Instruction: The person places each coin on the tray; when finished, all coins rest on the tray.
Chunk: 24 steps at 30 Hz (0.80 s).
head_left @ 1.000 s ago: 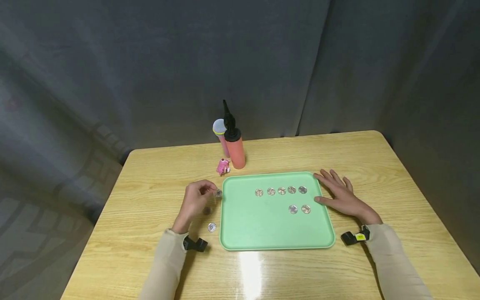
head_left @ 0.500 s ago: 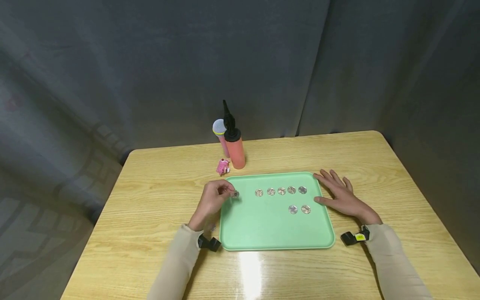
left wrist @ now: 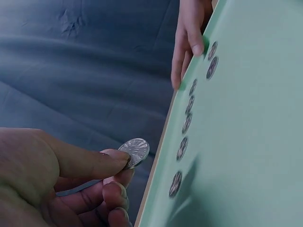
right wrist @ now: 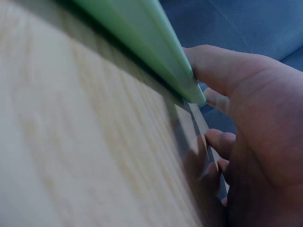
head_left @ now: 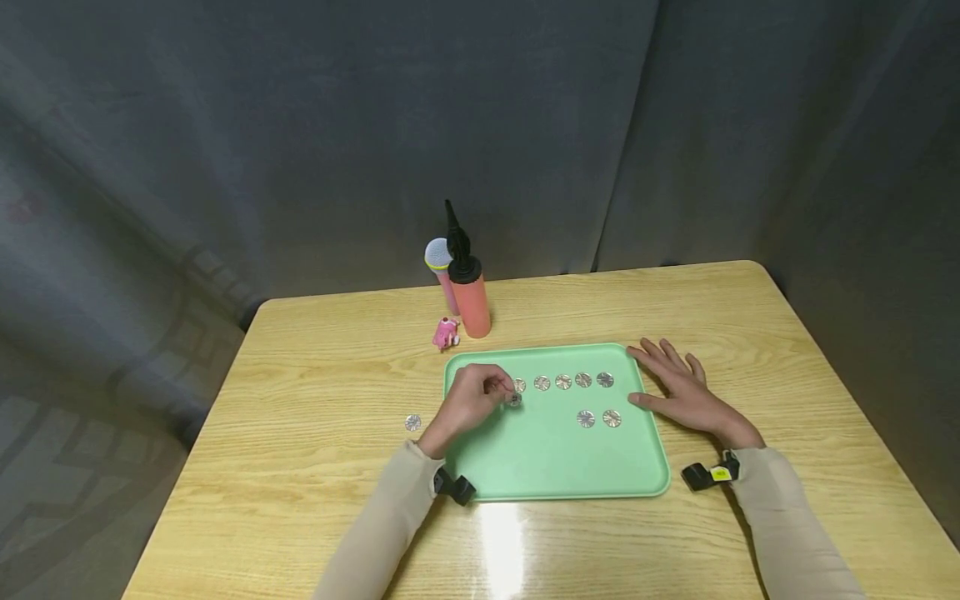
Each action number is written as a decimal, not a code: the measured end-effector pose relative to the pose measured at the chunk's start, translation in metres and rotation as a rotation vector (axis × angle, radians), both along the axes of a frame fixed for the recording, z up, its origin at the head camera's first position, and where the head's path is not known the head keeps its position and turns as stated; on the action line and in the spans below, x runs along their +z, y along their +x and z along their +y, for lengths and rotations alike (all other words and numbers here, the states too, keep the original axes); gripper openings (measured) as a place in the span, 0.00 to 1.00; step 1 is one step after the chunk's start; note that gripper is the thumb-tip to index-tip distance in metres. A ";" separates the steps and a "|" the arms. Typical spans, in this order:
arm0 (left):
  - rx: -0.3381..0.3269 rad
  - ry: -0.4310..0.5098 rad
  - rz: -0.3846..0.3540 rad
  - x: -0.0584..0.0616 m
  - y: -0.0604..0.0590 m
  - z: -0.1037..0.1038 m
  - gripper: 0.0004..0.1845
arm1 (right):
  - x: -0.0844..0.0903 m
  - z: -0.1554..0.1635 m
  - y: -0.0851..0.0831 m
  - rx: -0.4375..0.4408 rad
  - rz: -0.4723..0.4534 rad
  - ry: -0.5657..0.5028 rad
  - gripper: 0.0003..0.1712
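Over the back left part of a mint-green tray (head_left: pixel 555 467), my left hand (head_left: pixel 468 404) pinches a silver coin (left wrist: pixel 136 150) between thumb and index finger, held above the surface. On the tray lies a back row of several coins (head_left: pixel 563 382); its leftmost coin (head_left: pixel 520 385) is just beyond my fingertips. Two more coins (head_left: pixel 586 419) lie in front of the row's right end. My right hand (head_left: pixel 678 398) has its fingers spread at the tray's right edge. In the right wrist view its thumb (right wrist: pixel 208 64) rests against the tray's rim (right wrist: pixel 180 56).
One coin (head_left: pixel 412 422) lies on the wooden table (head_left: pixel 315 358) left of the tray. Behind the tray stand a red pump (head_left: pixel 472 307) with a black nozzle and a pink toy microphone (head_left: pixel 438 253), beside a small pink figurine (head_left: pixel 446 333). A dark curtain (head_left: pixel 525 150) hangs behind.
My left hand has carried the coin rightward from the table over the tray. One table coin has come into view; another is now hidden by the left forearm. The right hand has stayed still.
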<state>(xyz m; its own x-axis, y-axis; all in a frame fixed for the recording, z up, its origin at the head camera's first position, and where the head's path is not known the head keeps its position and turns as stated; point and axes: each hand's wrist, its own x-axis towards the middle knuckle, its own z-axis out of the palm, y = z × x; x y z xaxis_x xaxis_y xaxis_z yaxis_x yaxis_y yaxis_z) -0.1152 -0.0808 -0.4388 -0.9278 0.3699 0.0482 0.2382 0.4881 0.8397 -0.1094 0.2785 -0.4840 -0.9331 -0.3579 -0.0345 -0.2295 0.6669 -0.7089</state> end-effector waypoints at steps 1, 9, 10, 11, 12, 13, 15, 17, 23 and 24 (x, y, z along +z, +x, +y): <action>-0.009 -0.006 0.005 0.000 0.000 0.003 0.06 | 0.000 0.000 0.000 0.000 0.001 0.000 0.46; -0.073 -0.027 -0.028 -0.004 0.000 0.026 0.11 | 0.001 0.000 0.000 0.000 -0.003 0.012 0.46; -0.080 -0.028 -0.034 -0.005 0.000 0.029 0.11 | 0.001 0.000 0.000 0.000 -0.004 0.011 0.46; -0.086 -0.029 -0.038 -0.006 0.001 0.032 0.11 | 0.001 0.000 0.000 0.000 -0.005 0.010 0.46; -0.092 -0.032 -0.038 -0.007 0.001 0.034 0.11 | 0.002 0.000 0.000 0.001 -0.006 0.009 0.46; -0.099 -0.037 -0.039 -0.008 0.001 0.037 0.12 | 0.002 0.000 0.000 0.001 -0.007 0.009 0.46; -0.112 -0.050 -0.039 -0.010 0.001 0.042 0.12 | 0.002 0.000 0.000 0.001 -0.008 0.010 0.46; -0.122 -0.066 -0.038 -0.011 0.001 0.047 0.12 | 0.002 0.000 0.000 0.003 -0.010 0.012 0.46; -0.117 -0.129 -0.039 -0.014 0.003 0.060 0.12 | 0.004 0.000 0.001 0.006 -0.010 0.013 0.46; -0.115 -0.145 -0.034 -0.015 0.004 0.061 0.12 | 0.003 0.000 0.001 0.006 -0.009 0.011 0.46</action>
<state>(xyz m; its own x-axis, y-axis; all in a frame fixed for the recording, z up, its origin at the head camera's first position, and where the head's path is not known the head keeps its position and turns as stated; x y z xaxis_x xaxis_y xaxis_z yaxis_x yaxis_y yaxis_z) -0.1115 -0.0199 -0.4539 -0.8792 0.4745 -0.0437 0.2725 0.5758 0.7708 -0.1086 0.2780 -0.4806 -0.9304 -0.3634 -0.0474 -0.2272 0.6734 -0.7035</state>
